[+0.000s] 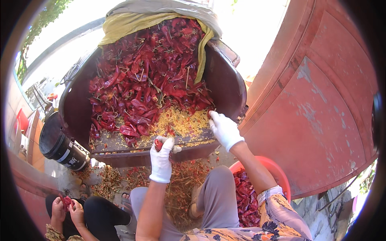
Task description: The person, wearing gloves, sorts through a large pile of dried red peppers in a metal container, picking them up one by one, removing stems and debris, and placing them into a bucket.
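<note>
At the far left, a black bucket (47, 134) hangs tilted beside the cart, a chain near it; any loosening of its support could let it swing or drop. Below it, a co-worker's hands (76, 215) hold a red pepper (65, 201) of their own.

Centre: the pepper heap (138, 80) fills the back of the brown cart (132, 160) beneath a draped cloth (128, 26). The heap slopes toward the person; judged risk: a pull low on its face could bring the upper peppers sliding down.

Left hand (161, 162), gloved, at the front edge of the cart: thumb and fingers close around a red pepper piece (158, 144). The glove hides much of the piece; a hard squeeze might crack the skin and scatter seed.

Just beyond, loose yellow seeds (173, 120) lie on the cart bed; a sleeve or wrist brushing the edge could sweep some onto the stem litter (183, 178) below.

Right hand (225, 130), gloved, near the cart's right wall: fingertips pinch a small dark red piece (209, 115). Little of it shows, so a thin hold could slip.

Far right, under the forearm, a red basin (284, 176) holds more peppers; a knee or elbow knock could tip it. A worn red metal panel (313, 104) stands beyond.
</note>
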A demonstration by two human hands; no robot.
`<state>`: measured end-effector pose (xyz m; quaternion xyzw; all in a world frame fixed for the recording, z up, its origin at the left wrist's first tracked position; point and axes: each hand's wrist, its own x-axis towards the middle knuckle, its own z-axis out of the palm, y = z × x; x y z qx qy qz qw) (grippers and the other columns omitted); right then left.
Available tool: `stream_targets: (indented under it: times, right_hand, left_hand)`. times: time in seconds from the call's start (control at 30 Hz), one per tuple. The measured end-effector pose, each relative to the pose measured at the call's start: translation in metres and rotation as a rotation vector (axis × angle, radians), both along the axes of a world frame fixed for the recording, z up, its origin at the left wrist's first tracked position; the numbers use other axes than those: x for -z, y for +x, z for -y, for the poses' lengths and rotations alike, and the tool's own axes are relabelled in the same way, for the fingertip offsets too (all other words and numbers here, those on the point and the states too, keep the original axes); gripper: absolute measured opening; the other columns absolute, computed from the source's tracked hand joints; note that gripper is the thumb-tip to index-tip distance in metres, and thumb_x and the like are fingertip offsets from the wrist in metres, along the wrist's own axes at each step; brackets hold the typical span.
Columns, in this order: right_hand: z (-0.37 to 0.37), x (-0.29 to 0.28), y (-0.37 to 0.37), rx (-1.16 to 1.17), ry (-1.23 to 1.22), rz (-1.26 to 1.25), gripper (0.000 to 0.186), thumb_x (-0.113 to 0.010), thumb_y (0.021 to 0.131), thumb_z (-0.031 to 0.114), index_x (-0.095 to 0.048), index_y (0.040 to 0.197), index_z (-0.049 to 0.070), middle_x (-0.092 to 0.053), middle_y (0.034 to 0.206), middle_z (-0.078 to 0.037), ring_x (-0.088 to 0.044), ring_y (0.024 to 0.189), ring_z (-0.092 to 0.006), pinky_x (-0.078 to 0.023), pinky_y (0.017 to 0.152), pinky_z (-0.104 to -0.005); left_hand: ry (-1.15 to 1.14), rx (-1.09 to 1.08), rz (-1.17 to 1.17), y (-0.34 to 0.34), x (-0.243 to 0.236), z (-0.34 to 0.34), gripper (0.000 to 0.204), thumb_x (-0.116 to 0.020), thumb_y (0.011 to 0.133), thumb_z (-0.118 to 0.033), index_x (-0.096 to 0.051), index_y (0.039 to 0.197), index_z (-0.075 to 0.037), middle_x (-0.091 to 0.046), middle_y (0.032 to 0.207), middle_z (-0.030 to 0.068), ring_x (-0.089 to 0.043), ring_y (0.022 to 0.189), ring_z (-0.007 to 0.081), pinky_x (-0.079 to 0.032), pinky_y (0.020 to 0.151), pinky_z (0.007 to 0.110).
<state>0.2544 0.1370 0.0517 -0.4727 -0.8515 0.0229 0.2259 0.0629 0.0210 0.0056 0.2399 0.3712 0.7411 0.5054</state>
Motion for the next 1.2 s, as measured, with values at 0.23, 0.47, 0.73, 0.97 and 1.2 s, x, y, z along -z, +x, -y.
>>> stream_targets:
  times: [0.23,0.47,0.73,0.97,1.2]
  right_hand:
    - [-0.032,0.029,-0.025,0.11,0.023,0.136,0.016,-0.055,0.086,0.013,-0.057,0.099,0.002,-0.062,0.089,-0.025,-0.065,0.082,-0.0416,-0.053,0.073,-0.0479]
    - [-0.003,-0.003,-0.034,-0.043,-0.213,-0.526,0.011,-0.065,0.087,0.014,-0.06,0.088,0.004,-0.061,0.078,-0.009,-0.06,0.064,-0.0222,-0.047,0.058,-0.0355]
    - [0.049,-0.033,-0.042,-0.244,-1.142,-0.841,0.02,-0.062,0.092,0.02,-0.058,0.108,0.007,-0.058,0.079,0.002,-0.049,0.053,-0.0027,-0.033,0.042,-0.0179]
    - [0.048,-0.021,-0.041,-0.494,-0.07,-0.292,0.023,-0.064,0.09,0.027,-0.064,0.099,0.006,-0.062,0.08,-0.01,-0.062,0.06,-0.0223,-0.048,0.058,-0.0338]
    - [0.049,-0.038,-0.022,-0.429,-0.669,-0.33,0.023,-0.063,0.091,0.026,-0.066,0.087,0.003,-0.061,0.068,-0.006,-0.058,0.062,-0.0145,-0.046,0.058,-0.0304]
  left_hand:
    - [0.049,0.012,0.044,-0.003,0.004,-0.004,0.015,-0.056,0.096,-0.019,-0.062,0.098,-0.005,-0.063,0.082,0.0057,-0.06,0.062,0.0116,-0.055,0.059,0.029]
    - [0.003,-0.099,-0.247,-0.007,0.001,0.0,0.032,-0.06,0.093,-0.011,-0.058,0.124,-0.001,-0.064,0.097,0.0036,-0.058,0.071,0.0058,-0.051,0.07,0.023]
    - [0.201,-0.373,-1.095,0.009,-0.013,0.002,0.049,-0.069,0.082,-0.004,-0.055,0.129,-0.005,-0.055,0.13,0.0136,-0.064,0.097,0.0253,-0.051,0.085,0.033]
    - [0.082,-0.324,-0.991,0.008,-0.007,0.004,0.028,-0.072,0.082,-0.008,-0.062,0.108,-0.002,-0.065,0.095,0.0112,-0.065,0.087,0.022,-0.051,0.079,0.032]
    - [0.209,-0.084,-1.053,0.01,-0.015,0.01,0.026,-0.074,0.078,-0.005,-0.062,0.101,-0.002,-0.06,0.085,0.0086,-0.06,0.076,0.0207,-0.049,0.073,0.03]
